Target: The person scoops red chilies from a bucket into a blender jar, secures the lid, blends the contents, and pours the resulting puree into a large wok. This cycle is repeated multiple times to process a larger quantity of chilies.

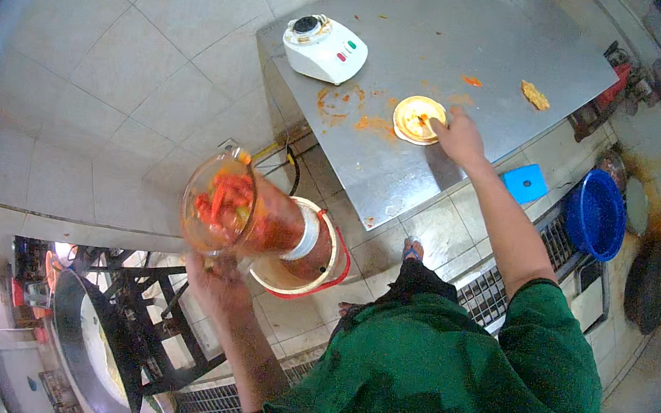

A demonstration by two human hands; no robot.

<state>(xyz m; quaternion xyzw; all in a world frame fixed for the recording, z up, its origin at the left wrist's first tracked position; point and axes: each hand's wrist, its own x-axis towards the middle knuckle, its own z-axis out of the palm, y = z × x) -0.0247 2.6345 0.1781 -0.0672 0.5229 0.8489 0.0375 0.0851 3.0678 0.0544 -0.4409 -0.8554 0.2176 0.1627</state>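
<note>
**Filled blender jug [274,220] at the left hand [210,278], round lid [416,117] at the right [460,136]**

The left hand closes around the jug's side, its fingers partly hidden; the red-filled jug appears before the bucket [332,253], contact unclear. The right hand's fingers touch the lid on the steel table [490,34]; whether they pinch it, I cannot tell. Beyond the lid sits the white blender base [331,54]. The table's near edge runs beneath the right wrist, the blue stool [525,183] just outside it. Floor tiles [438,222] show between table and bucket.
</note>
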